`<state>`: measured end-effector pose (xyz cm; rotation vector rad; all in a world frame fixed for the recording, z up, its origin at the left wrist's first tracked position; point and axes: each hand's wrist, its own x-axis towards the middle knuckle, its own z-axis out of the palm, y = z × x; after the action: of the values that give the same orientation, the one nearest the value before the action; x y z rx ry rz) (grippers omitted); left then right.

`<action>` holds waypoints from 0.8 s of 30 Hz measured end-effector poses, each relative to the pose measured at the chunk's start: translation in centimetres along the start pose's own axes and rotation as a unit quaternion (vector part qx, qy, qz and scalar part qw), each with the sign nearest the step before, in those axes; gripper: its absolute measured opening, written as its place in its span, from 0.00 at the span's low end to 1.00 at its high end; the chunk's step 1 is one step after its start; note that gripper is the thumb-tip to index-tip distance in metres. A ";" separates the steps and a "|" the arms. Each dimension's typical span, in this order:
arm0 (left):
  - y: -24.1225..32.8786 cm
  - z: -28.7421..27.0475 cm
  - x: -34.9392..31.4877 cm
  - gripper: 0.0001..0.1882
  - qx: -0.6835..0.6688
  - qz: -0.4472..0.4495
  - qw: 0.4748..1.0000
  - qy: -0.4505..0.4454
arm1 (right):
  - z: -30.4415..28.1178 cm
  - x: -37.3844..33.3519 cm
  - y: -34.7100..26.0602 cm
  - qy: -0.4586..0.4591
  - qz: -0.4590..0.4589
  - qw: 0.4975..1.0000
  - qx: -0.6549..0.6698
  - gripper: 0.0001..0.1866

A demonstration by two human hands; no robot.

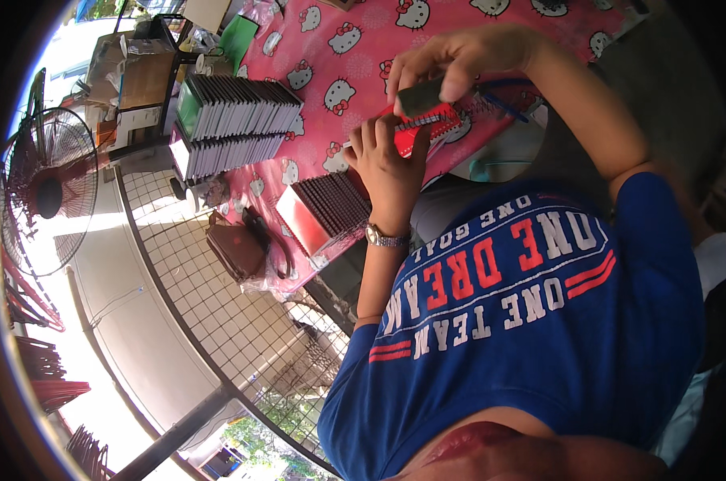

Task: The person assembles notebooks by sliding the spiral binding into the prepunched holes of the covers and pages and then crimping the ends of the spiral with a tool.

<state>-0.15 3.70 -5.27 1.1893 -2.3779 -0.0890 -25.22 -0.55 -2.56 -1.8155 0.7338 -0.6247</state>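
My right hand point(471, 60) reaches over the table and grips a small dark rectangular block point(421, 98) between thumb and fingers. Just below the block lies a red notebook point(415, 138) with a dark spiral binding, partly covered by my hands. My left hand point(385, 156), with a wristwatch on its wrist, rests on the notebook's left side. Its fingers are stretched out and apart, their tips close to the block. Whether the block touches the binding, I cannot tell.
A stack of spiral notebooks point(331, 210) stands left of my left wrist. Taller stacks of notebooks point(235, 112) are farther left on the pink patterned tablecloth point(339, 68). A brown bag point(236, 247) sits at the table's edge. A blue pen point(503, 108) lies right of the red notebook.
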 end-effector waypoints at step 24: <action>-3.7 -0.8 -0.3 0.17 -0.201 -0.106 0.974 -0.011 | 0.4 5.9 0.1 -0.108 0.138 0.977 -0.125 0.26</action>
<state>3.05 1.77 -5.66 1.2342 -2.1050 -0.6260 -20.99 -4.65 -2.32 -1.9259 0.9272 -0.1542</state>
